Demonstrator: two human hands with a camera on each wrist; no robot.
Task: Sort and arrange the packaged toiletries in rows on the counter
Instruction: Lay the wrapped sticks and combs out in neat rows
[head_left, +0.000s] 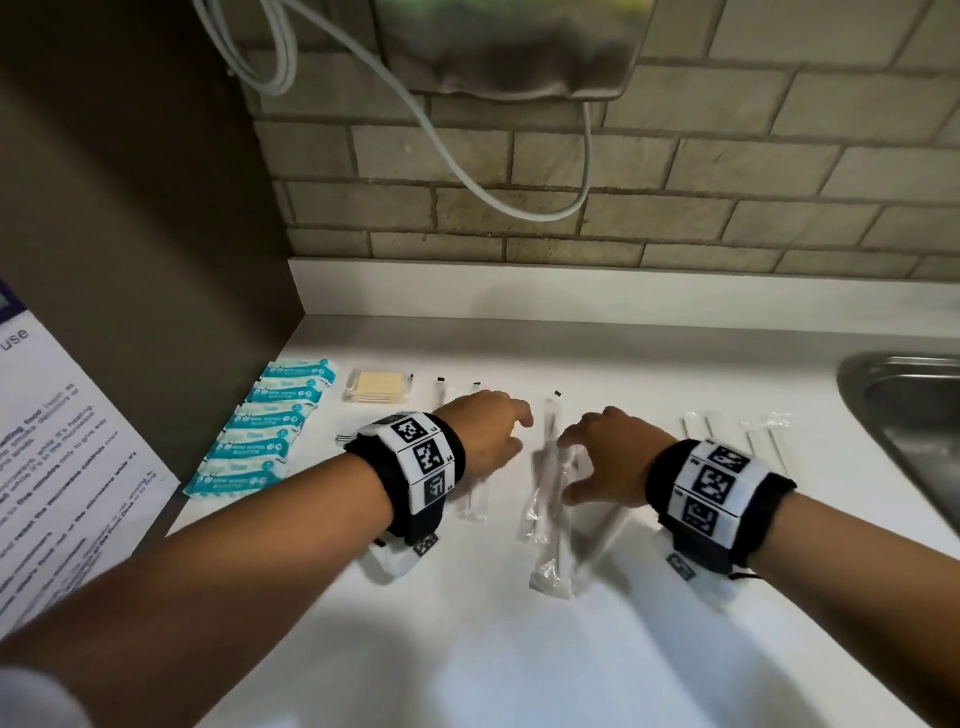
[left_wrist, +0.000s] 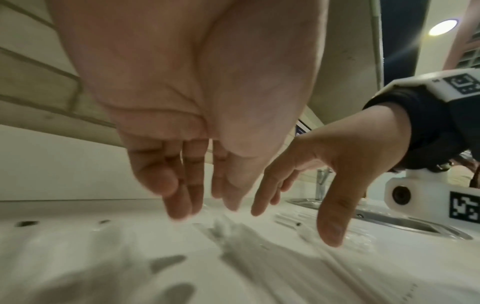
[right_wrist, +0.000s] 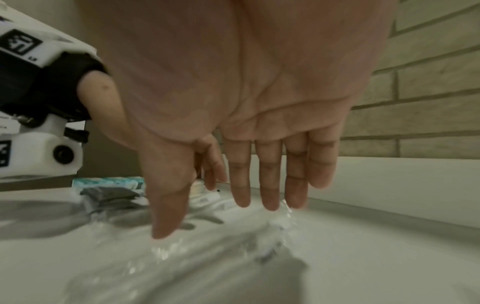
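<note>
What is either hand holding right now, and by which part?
Nothing is held. The left hand and right hand hover open, fingers extended, on either side of the clear-wrapped packets lying on the counter.

- Teal-and-white printed wipe sachets (head_left: 260, 431): white lettering on teal.
- Pale yellow pads in a clear packet (head_left: 378, 386).
- Clear plastic sleeves (head_left: 545, 499) holding white sticks.
- White counter (head_left: 675, 353).
- Beige brick-pattern tiled wall (head_left: 727, 171), dark grout.
- Black wristbands (head_left: 410, 467) with black-and-white square markers.

Left hand (head_left: 488, 431) and right hand (head_left: 608, 457) side by side, palms down (fingers straight, relaxed, empty).
</note>
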